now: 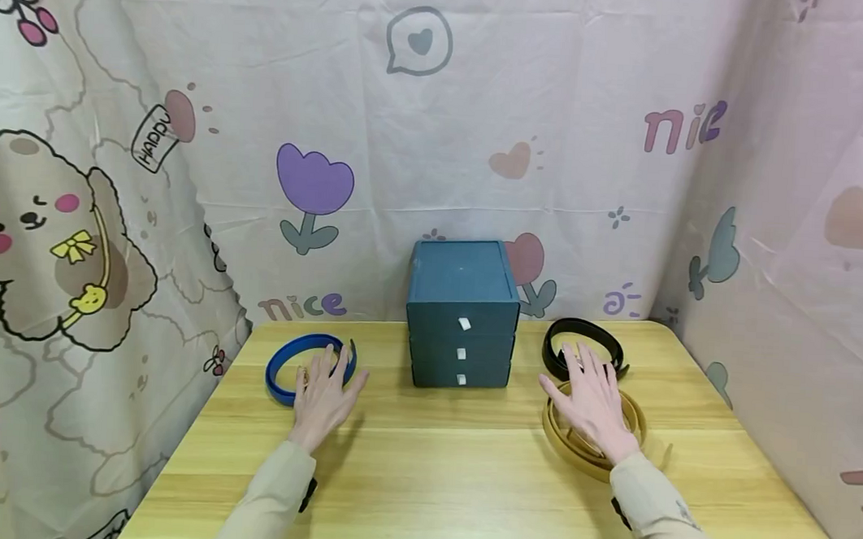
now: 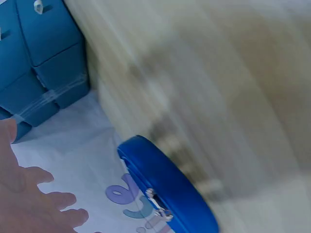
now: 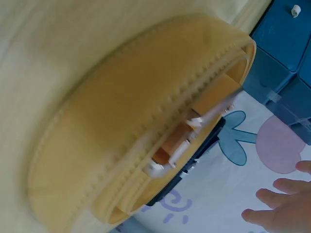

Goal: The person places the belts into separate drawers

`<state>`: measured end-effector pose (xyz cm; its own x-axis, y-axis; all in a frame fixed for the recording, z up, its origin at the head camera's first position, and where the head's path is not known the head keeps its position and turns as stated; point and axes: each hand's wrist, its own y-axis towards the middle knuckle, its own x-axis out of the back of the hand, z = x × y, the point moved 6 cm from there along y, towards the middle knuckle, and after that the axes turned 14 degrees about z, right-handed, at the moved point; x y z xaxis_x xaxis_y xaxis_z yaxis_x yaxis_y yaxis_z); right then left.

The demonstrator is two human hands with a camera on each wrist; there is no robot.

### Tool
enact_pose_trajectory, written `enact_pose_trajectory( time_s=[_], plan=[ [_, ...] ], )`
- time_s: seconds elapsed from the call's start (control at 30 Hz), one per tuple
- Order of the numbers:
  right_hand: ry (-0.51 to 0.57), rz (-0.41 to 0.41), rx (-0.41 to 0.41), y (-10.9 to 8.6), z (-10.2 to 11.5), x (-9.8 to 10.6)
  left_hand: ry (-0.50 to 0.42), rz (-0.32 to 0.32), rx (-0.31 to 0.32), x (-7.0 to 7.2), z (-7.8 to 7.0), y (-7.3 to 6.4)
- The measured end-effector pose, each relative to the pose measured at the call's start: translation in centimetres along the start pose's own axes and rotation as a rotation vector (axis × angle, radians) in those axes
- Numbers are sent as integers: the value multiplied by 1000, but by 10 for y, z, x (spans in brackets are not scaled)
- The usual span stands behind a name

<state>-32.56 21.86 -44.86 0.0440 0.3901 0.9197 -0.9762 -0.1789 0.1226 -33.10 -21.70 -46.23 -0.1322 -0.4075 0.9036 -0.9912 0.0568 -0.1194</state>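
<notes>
A blue belt (image 1: 285, 355) lies coiled on the left of the wooden table, its metal buckle (image 2: 159, 205) showing in the left wrist view. My left hand (image 1: 325, 398) is over its near right side, fingers spread. On the right, a tan belt (image 1: 575, 456) is coiled in several loops, with a silver buckle (image 3: 167, 150). Just behind it sits a coiled black belt (image 1: 607, 337). My right hand (image 1: 593, 400) hovers above the tan coil, fingers spread toward the black belt and holding nothing. Part of each coil is hidden by the hands.
A blue three-drawer box (image 1: 462, 304) with small white knobs stands at the back middle of the table (image 1: 428, 481), between the two hands. Behind and beside the table hangs a printed white cloth (image 1: 438, 140).
</notes>
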Motion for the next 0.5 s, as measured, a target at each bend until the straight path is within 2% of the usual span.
enact_pose_trajectory(
  time_s=[0.3,0.5],
  plan=[
    [17,-141,77,5,10,17,-66,-12,-50,12,-18,6],
    [83,-205,87,9,18,23,-163,-85,-93,22,-29,8]
  ],
)
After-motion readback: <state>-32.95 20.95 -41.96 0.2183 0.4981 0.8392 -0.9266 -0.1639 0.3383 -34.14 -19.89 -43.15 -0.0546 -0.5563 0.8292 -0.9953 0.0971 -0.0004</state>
